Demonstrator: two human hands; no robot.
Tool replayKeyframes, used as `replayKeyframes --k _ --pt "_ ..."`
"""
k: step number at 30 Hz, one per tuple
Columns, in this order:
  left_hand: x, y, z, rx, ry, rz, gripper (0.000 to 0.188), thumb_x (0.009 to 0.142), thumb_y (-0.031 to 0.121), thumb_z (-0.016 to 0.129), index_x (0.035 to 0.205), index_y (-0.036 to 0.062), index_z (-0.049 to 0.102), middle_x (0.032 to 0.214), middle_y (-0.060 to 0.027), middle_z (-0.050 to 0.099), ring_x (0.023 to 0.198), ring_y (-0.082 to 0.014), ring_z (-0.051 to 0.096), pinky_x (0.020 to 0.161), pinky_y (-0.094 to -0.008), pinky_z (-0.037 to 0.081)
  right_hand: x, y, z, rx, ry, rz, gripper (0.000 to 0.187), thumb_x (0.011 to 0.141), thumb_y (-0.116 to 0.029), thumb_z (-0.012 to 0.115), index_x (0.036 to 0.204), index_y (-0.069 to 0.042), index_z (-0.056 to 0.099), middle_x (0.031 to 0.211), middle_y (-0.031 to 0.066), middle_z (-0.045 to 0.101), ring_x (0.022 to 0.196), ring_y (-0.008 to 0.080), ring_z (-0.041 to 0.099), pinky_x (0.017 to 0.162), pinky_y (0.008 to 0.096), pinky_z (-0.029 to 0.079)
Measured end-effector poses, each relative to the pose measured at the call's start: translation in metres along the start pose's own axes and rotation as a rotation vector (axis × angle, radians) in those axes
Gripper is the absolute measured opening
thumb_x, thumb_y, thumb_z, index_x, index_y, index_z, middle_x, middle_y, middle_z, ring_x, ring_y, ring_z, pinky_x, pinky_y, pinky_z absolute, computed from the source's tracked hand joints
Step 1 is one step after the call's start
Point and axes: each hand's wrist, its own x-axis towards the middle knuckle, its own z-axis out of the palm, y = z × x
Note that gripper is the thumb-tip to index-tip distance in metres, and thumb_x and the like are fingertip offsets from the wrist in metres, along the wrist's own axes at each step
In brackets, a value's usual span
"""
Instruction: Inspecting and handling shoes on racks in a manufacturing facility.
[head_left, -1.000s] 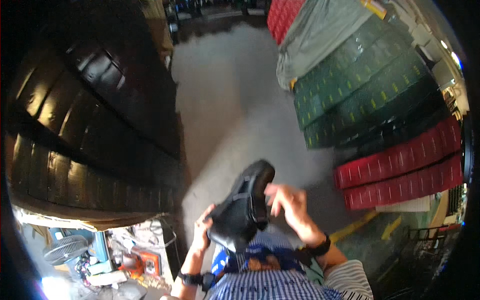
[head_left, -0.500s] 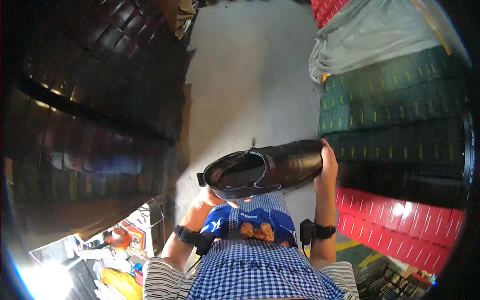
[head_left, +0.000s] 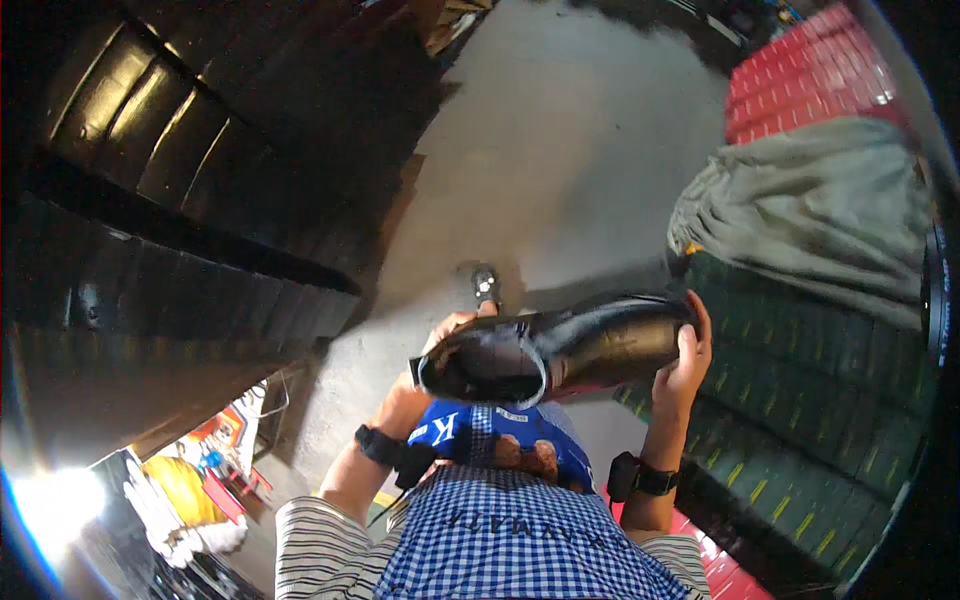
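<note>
A black leather ankle boot (head_left: 610,345) lies sideways in front of my waist, its toe to the right and its opening up toward me. Pale edging rims the opening, and a small tab stands at the heel. My left hand (head_left: 446,330) wraps around the heel end, with fingers showing on the far side and the palm hidden behind the boot. At the toe, my right hand (head_left: 688,360) grips with the thumb on top and fingers around the end. Dark devices are strapped to both wrists.
Stacked black boxes (head_left: 180,130) rise on the left. Dark green boxes (head_left: 790,420) stand on the right, partly under a grey cloth (head_left: 810,200), with red boxes (head_left: 800,80) beyond. A grey floor aisle (head_left: 560,140) runs ahead. Yellow and white cloths (head_left: 180,490) lie at lower left.
My view has turned, so the stacks and aisle slant. The boot has tipped and shifted slightly right. My left fingers now show over its far side, and a shoe appears on the floor beyond it.
</note>
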Motion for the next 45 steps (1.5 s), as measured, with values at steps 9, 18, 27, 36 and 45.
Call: replayKeyframes --k 9,18,27,36,45 --pt "0.194 0.093 -0.032 -0.433 0.447 -0.531 0.038 0.074 0.033 0.055 0.097 0.0033 0.061 0.091 -0.0083 0.063 0.080 -0.0175 0.059 0.075 -0.0276 0.046 0.178 -0.012 0.087 0.327 -0.279 -0.006 0.079 0.068 -0.029 0.056 0.133 -0.003 0.021 0.117 0.0206 0.045 0.100 0.0310 0.053 0.085 0.0404 0.045" --pt "0.374 0.103 0.011 -0.512 0.192 -0.331 0.046 0.087 0.031 0.042 0.120 -0.0004 0.045 0.109 -0.0120 0.055 0.088 -0.0175 0.059 0.077 -0.0297 0.048 0.370 0.013 0.089 0.515 -0.102 0.316 0.038 0.086 -0.021 0.043 0.118 0.000 0.046 0.110 0.0127 0.055 0.096 0.0258 0.055 0.086 0.0385 0.044" --pt "0.548 0.110 0.100 0.451 -0.040 -0.037 0.050 0.093 0.035 0.028 0.122 -0.0047 0.040 0.117 -0.0151 0.050 0.108 -0.0211 0.048 0.093 -0.0289 0.034 0.580 0.047 0.054 0.772 -0.239 0.406 0.028 0.084 -0.022 0.046 0.096 0.000 0.059 0.093 0.0114 0.063 0.085 0.0244 0.060 0.079 0.0363 0.047" --pt "0.659 0.116 0.164 0.375 0.109 -0.139 0.050 0.094 0.033 0.026 0.126 -0.0044 0.034 0.121 -0.0163 0.046 0.114 -0.0215 0.043 0.097 -0.0284 0.029 0.726 -0.005 0.084 0.679 -0.397 0.383 0.032 0.087 -0.019 0.041 0.110 0.001 0.050 0.105 0.0139 0.055 0.086 0.0223 0.059 0.079 0.0332 0.048" --pt "0.743 0.134 0.146 0.416 0.250 -0.109 0.047 0.093 0.024 0.029 0.129 -0.0048 0.028 0.121 -0.0169 0.045 0.112 -0.0216 0.043 0.096 -0.0287 0.029 0.837 0.023 0.173 0.524 -0.462 0.518 0.038 0.084 -0.025 0.039 0.108 0.000 0.055 0.088 0.0099 0.063 0.077 0.0213 0.060 0.072 0.0321 0.049"
